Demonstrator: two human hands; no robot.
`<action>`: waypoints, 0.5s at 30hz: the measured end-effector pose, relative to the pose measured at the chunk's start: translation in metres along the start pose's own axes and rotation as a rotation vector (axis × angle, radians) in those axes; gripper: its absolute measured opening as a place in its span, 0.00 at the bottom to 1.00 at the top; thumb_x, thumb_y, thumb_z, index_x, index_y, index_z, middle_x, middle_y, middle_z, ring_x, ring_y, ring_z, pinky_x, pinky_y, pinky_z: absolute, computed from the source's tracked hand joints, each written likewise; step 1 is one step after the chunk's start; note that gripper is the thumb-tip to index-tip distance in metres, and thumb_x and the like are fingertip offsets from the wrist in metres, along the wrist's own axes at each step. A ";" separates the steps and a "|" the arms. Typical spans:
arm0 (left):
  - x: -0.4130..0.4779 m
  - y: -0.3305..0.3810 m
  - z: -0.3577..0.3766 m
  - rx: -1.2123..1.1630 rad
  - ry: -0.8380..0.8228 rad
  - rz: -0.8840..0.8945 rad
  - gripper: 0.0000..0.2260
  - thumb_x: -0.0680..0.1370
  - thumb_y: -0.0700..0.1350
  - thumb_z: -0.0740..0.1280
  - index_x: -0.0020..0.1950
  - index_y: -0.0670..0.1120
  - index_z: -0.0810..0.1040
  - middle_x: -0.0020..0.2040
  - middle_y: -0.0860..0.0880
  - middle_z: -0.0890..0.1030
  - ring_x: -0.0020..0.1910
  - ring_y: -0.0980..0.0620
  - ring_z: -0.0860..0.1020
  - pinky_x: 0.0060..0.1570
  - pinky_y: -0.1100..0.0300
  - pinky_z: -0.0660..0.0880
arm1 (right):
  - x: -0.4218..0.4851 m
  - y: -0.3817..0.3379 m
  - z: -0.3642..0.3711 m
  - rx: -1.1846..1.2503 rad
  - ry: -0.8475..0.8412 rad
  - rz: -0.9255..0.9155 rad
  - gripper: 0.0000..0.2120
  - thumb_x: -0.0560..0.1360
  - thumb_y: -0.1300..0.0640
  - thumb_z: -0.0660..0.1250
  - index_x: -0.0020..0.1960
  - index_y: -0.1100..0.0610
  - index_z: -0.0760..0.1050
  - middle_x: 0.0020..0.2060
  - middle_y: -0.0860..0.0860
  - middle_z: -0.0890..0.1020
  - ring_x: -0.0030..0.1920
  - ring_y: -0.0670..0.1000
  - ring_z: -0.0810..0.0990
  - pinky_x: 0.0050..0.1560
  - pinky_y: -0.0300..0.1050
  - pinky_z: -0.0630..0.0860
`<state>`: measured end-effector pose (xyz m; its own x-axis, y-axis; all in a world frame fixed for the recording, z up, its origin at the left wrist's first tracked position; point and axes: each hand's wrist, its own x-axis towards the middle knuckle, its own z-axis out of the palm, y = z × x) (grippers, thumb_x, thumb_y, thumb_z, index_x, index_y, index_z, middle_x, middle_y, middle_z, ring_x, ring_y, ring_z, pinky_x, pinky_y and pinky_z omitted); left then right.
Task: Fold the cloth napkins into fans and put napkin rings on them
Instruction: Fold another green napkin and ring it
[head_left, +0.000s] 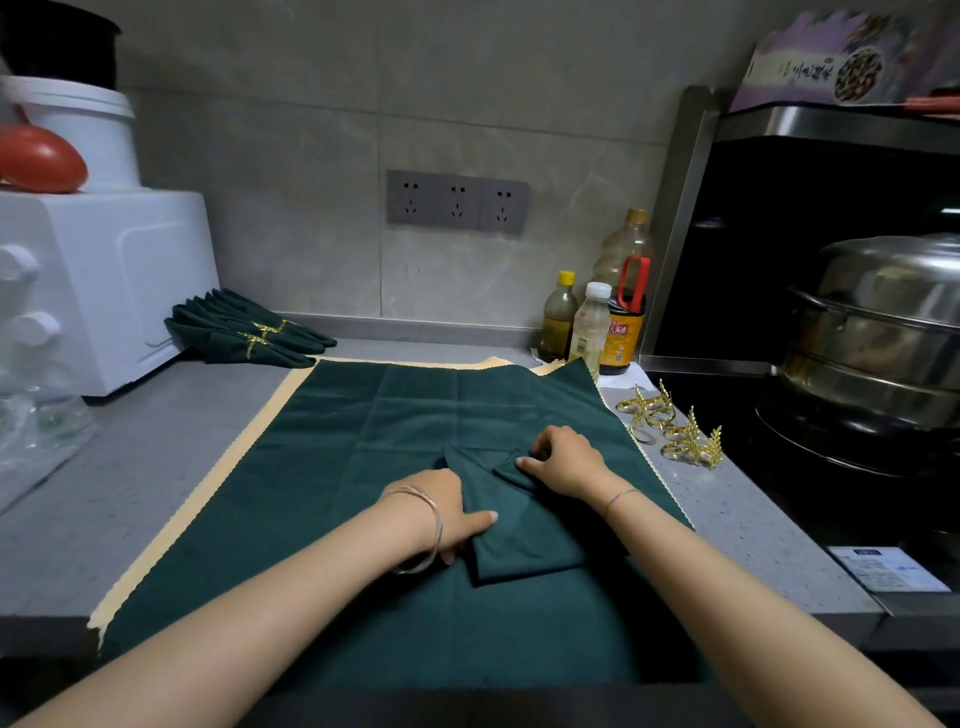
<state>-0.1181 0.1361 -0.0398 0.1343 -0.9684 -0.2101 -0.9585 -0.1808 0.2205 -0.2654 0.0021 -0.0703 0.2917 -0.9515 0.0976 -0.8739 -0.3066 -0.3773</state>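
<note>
Most fingers of the left hand (447, 512) vanish under the napkin (524, 540) (thumb and one fingertip show). Some fingertips of the right hand (566, 462) are buried in its folds. Far right of that hand the pot (878, 332) is cropped; beyond the hand, fine print on the bottles (621, 332) is unreadable.

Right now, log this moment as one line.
left hand grips napkin edge | right hand pinches its fold | napkin rings untouched

Oven (104, 291): we see it far left, white, carrying a white bucket (78, 130) and a red object (41, 160).
Sockets (457, 201): we see three on the far wall.
Bottles (589, 327): we count four, far right.
Steamer (878, 322): steel, on the black hob (727, 410), right.
</note>
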 end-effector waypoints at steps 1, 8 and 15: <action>-0.002 0.004 0.000 0.130 0.084 -0.009 0.22 0.78 0.62 0.58 0.45 0.44 0.78 0.51 0.47 0.83 0.51 0.50 0.79 0.47 0.60 0.71 | -0.001 0.001 0.003 0.008 0.009 -0.009 0.15 0.74 0.43 0.66 0.53 0.53 0.73 0.59 0.53 0.75 0.62 0.55 0.71 0.61 0.48 0.67; 0.032 0.012 0.006 0.119 0.385 0.285 0.20 0.83 0.52 0.52 0.73 0.47 0.63 0.72 0.48 0.66 0.71 0.48 0.64 0.67 0.56 0.60 | -0.009 0.010 0.023 0.099 0.124 -0.074 0.15 0.76 0.46 0.64 0.57 0.55 0.71 0.57 0.51 0.75 0.61 0.53 0.70 0.63 0.46 0.63; 0.048 0.006 0.036 0.156 0.127 0.269 0.24 0.84 0.50 0.45 0.79 0.47 0.44 0.79 0.52 0.47 0.78 0.49 0.44 0.75 0.52 0.41 | -0.009 0.012 0.020 0.273 0.083 -0.128 0.12 0.79 0.56 0.61 0.61 0.58 0.71 0.60 0.53 0.75 0.62 0.53 0.72 0.62 0.43 0.65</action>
<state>-0.1266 0.0943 -0.0828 -0.1079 -0.9933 -0.0419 -0.9895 0.1032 0.1015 -0.2709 0.0076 -0.0941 0.3502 -0.9078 0.2308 -0.6919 -0.4168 -0.5895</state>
